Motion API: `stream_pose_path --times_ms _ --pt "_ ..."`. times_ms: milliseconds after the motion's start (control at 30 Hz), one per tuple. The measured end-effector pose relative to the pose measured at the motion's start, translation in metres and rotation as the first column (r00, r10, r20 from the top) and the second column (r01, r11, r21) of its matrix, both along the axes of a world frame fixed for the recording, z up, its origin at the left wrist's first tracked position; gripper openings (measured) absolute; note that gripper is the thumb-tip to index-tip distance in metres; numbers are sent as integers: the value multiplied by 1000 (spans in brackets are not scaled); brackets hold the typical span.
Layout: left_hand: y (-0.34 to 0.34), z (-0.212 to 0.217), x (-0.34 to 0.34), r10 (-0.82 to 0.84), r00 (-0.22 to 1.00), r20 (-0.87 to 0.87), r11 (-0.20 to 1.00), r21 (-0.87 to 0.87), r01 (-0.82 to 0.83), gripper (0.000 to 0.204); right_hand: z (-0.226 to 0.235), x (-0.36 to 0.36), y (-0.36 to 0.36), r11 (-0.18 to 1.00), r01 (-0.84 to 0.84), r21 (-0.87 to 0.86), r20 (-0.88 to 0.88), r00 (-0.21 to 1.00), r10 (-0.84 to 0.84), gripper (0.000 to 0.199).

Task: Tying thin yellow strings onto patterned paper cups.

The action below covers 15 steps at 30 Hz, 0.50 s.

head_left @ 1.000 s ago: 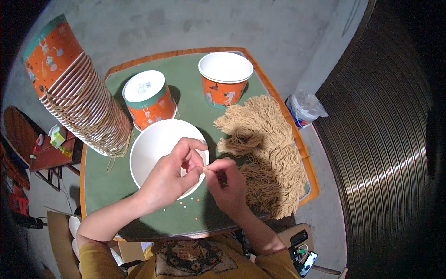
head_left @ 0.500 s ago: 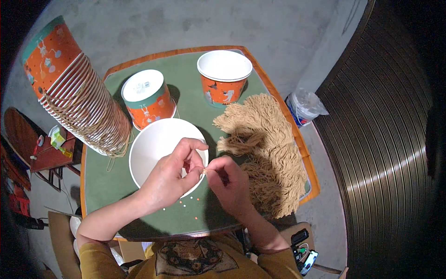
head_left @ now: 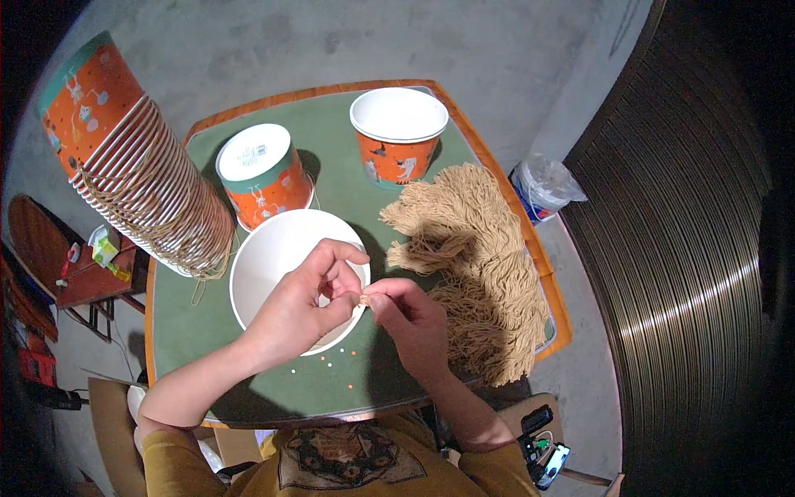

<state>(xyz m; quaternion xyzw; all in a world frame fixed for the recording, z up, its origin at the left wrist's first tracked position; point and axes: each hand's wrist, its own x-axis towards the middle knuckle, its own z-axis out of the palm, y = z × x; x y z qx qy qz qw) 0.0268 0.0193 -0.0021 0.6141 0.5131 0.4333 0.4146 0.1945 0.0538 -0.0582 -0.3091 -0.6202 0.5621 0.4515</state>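
Note:
My left hand [head_left: 308, 300] is over the near right rim of a white-lined paper bucket [head_left: 263, 257] that lies tipped with its mouth toward me. Its thumb and index finger pinch a tiny bit of tan cord [head_left: 363, 301]. Against it, my right hand [head_left: 411, 325] pinches the same bit between thumb and forefinger. Fingertips of both hands nearly touch, and most of the cord is hidden. Several small white and orange dots [head_left: 330, 364] lie on the green tabletop [head_left: 273, 398] just below my hands. To the right is a big heap of tan cords [head_left: 489, 282].
At the left leans a tall stack of nested orange buckets [head_left: 157, 182] draped with cord. An upturned orange bucket [head_left: 273, 186] stands behind the tipped one. More nested buckets [head_left: 399, 153] stand upright at the far right. A white pail [head_left: 542, 190] is beyond the table's right edge.
My right hand has shifted slightly up, its thumb turned upward and its forefinger straighter over the cord. My left hand stays almost in place, still pinching.

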Motion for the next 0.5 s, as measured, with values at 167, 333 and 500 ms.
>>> stream_pose_path --times_ms 167,333,500 --pt "2 0 -3 -31 998 59 998 -49 33 35 -4 -1 3 997 23 75 20 999 -25 14" --pt "4 0 -4 -52 979 195 991 -110 74 34 -10 -2 2 964 108 244 48 991 -123 15" --pt "5 1 -3 -51 971 232 988 -133 84 35 -7 1 5 938 56 341 110 989 -99 16"
